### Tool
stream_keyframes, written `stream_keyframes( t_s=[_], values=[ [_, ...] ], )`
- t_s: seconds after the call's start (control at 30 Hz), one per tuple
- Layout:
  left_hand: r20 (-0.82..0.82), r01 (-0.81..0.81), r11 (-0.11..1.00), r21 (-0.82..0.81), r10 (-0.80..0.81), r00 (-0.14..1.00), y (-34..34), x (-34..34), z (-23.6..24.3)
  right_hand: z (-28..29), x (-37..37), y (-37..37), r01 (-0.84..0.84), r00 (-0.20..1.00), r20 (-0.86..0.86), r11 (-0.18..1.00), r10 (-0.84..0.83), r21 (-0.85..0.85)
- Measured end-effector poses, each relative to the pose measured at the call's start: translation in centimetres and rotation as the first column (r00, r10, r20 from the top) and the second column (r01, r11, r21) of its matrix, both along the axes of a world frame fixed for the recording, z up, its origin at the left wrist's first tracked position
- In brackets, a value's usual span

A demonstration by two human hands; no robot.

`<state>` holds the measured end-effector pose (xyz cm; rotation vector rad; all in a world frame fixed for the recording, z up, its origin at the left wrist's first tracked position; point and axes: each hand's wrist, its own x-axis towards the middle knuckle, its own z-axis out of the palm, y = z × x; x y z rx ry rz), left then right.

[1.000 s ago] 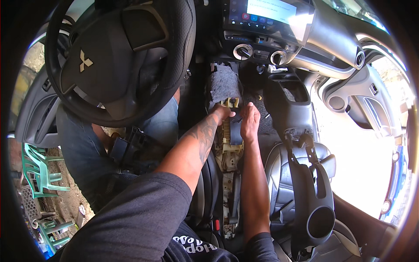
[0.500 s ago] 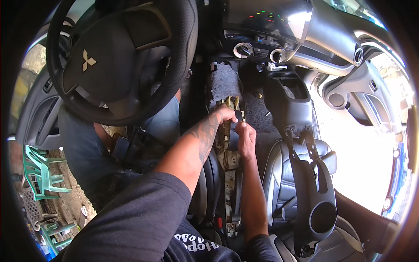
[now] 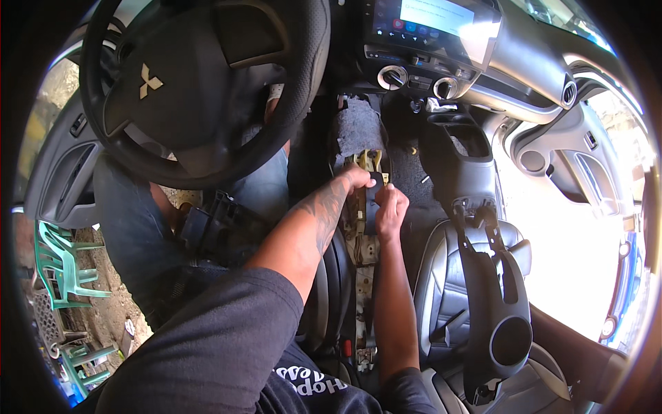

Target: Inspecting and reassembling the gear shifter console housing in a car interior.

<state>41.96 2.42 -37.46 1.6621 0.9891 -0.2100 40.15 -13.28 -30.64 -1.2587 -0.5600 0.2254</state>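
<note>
My left hand (image 3: 358,179) reaches across to the bared centre tunnel (image 3: 364,276), its fingers closed on the upper part of a flat black strip (image 3: 372,200). Just to the right, my right hand (image 3: 391,209) is curled with its fingertips at the strip's right side. What its fingers hold, if anything, is hidden. Beneath the hands, yellowish metal brackets (image 3: 373,159) stand on the tunnel. Grey felt padding (image 3: 359,124) covers the tunnel beyond them.
The removed grey centre console (image 3: 493,297) lies across the black passenger seat (image 3: 438,276). The steering wheel (image 3: 200,176) fills the upper left, and a lit dashboard screen (image 3: 434,24) sits top right of it. The passenger door (image 3: 562,152) stands open.
My right hand has shifted slightly up and right, away from my left thumb. My left hand stays nearly in place. The dashboard screen, dark before, now shows a lit display.
</note>
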Motion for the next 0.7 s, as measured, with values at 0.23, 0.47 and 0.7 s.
stream_keyframes(
  t_s=[0.23,0.47,0.7],
  values=[
    [0.112,-0.189,0.950,-0.249,0.222,0.969,1.7,0.8,-0.7,0.9,5.4,3.0,0.009,0.998,-0.067,0.995,-0.003,0.100],
    [0.090,-0.124,0.975,-0.183,0.142,0.986,1.5,1.8,-0.8,0.4,6.4,3.8,-0.048,0.990,-0.128,0.998,0.053,0.048],
    [0.191,-0.320,0.931,-0.174,0.351,0.917,1.6,1.3,-2.1,0.9,8.4,5.9,-0.122,0.959,-0.251,0.990,0.134,0.066]
  ],
)
